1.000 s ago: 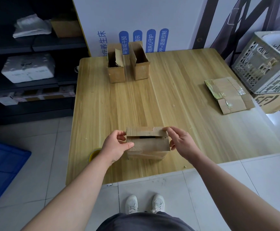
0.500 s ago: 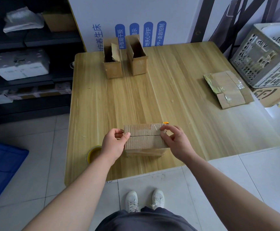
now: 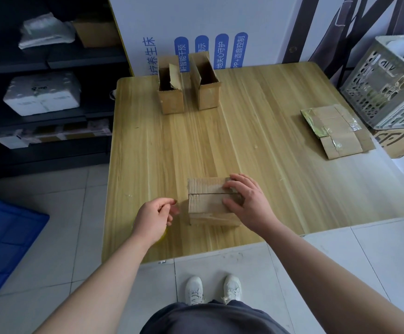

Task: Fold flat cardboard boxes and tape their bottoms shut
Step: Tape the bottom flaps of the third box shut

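A small cardboard box stands near the table's front edge with its two flaps closed on top, a seam between them. My right hand lies on the right part of the flaps and holds them down. My left hand hovers just left of the box, apart from it, fingers curled and holding nothing. Under that hand a yellow tape roll shows only as a sliver. Two folded boxes stand open-topped at the table's far edge.
A stack of flat cardboard boxes lies at the table's right side. A grey perforated crate sits beyond it on another carton. Dark shelves with white packages stand at left, and a blue bin lies on the floor.
The flaps have been closed flat. My left hand let go of the box and drew back to the left; my right hand slid onto the top of the flaps.
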Action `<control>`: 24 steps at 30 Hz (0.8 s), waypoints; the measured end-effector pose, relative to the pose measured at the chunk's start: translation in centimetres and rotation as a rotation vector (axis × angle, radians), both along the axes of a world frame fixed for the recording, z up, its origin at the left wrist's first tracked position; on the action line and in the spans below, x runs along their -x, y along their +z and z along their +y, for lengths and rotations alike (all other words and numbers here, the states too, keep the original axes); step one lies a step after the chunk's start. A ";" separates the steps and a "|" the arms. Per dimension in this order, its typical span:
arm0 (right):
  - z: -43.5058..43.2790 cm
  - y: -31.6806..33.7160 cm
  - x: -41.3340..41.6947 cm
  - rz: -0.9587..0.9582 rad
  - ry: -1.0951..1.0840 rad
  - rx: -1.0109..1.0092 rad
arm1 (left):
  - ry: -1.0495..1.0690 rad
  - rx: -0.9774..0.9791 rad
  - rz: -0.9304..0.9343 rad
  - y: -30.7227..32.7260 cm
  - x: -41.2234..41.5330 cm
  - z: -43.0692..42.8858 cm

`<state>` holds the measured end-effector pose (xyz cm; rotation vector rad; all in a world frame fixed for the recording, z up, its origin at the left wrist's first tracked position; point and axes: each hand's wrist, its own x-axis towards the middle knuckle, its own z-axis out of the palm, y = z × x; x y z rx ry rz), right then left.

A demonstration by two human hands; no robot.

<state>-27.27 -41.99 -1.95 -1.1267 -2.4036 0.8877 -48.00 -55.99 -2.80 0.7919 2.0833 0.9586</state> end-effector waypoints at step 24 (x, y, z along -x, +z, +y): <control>0.1 -0.5 0.0 0.050 -0.054 -0.015 | 0.109 0.049 0.166 -3.6 5.1 0.7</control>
